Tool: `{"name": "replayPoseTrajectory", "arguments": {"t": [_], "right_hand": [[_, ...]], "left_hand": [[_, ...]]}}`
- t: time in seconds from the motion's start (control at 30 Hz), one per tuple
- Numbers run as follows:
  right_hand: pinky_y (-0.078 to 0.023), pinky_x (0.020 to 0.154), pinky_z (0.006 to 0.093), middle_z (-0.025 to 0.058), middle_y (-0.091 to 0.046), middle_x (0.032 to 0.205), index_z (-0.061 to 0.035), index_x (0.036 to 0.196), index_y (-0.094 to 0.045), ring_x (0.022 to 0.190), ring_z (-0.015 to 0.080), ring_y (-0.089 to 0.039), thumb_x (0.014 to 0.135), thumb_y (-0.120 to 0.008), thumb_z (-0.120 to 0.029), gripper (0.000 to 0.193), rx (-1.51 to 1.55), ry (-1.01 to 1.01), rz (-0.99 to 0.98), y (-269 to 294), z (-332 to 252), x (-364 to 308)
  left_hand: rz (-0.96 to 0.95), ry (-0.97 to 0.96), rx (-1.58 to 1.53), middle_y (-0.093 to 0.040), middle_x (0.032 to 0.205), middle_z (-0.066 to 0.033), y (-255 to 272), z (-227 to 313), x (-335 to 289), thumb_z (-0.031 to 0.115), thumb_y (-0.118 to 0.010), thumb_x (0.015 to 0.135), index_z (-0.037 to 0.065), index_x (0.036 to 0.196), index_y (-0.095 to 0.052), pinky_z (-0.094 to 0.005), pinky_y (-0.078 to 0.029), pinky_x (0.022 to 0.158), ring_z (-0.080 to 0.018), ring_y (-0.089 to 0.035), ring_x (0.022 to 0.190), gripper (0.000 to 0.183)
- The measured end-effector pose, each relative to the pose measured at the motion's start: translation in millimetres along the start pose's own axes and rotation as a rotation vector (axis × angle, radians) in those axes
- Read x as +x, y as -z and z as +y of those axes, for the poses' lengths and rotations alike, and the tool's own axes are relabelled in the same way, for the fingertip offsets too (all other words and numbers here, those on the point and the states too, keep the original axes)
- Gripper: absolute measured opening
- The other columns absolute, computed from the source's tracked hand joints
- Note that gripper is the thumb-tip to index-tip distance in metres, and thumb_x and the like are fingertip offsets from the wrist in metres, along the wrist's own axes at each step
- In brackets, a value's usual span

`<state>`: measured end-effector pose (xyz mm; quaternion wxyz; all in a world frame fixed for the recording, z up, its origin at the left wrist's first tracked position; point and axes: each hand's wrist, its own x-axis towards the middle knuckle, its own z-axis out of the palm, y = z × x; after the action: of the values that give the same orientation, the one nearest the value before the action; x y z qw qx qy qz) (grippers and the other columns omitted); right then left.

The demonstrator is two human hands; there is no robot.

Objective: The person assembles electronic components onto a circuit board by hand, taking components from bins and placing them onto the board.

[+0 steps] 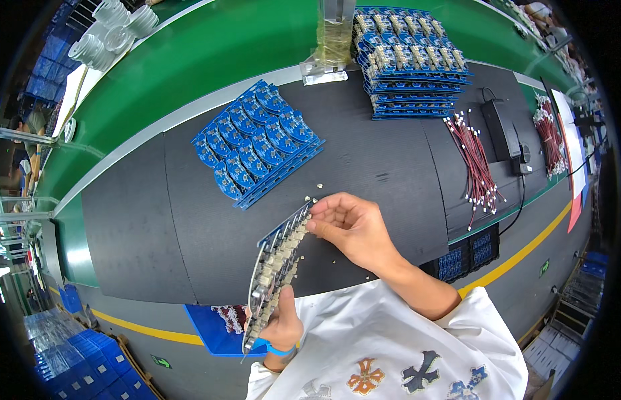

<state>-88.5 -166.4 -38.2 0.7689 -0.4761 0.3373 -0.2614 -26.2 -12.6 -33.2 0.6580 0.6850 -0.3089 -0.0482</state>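
Note:
My left hand (282,325) grips the near end of a blue circuit board panel (276,270) studded with small white connectors, held edge-on and tilted away from me. My right hand (350,225) pinches the panel's far end with its fingertips on a white connector there. A loose stack of bare blue panels (257,141) lies on the black mat (144,220) beyond the hands. A taller stack of panels fitted with white connectors (409,63) stands at the back right.
Red wire bundles with white plugs (476,163) lie right of the mat, beside a black power adapter (501,128). More red wires (549,137) sit farther right. A green conveyor belt (190,60) runs behind. Small loose white bits (317,187) dot the mat. White spools (114,30) are at far left.

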Motion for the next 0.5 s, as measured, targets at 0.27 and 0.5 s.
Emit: {"name": "replayPoseTrajectory", "arguments": {"t": [0.27, 0.5], "right_hand": [[-0.048, 0.063, 0.0195, 0.0056, -0.061, 0.076, 0.0023, 0.090, -0.056, 0.071, 0.0078, -0.059, 0.076, -0.064, -0.002, 0.016, -0.124, -0.037, -0.005, 3.0, -2.0, -2.1], [-0.049, 0.066, 0.0206, 0.0066, -0.061, 0.081, 0.0024, 0.093, -0.054, 0.073, 0.0086, -0.059, 0.076, -0.063, 0.000, 0.019, -0.047, 0.076, 0.021, 1.2, 5.1, 3.4]], "left_hand": [[0.033, 0.072, 0.009, -0.055, 0.105, -0.0207, -0.5, 1.2, 0.8, -0.006, -0.059, 0.075, -0.011, 0.107, -0.047, -0.0298, -0.044, 0.080, -0.0237, -0.056, 0.092, 0.034], [-0.008, 0.066, -0.012, -0.054, 0.106, -0.0224, -0.8, 0.3, 1.2, -0.007, -0.057, 0.077, -0.011, 0.110, -0.044, -0.0300, -0.043, 0.081, -0.0240, -0.055, 0.094, 0.036]]}}
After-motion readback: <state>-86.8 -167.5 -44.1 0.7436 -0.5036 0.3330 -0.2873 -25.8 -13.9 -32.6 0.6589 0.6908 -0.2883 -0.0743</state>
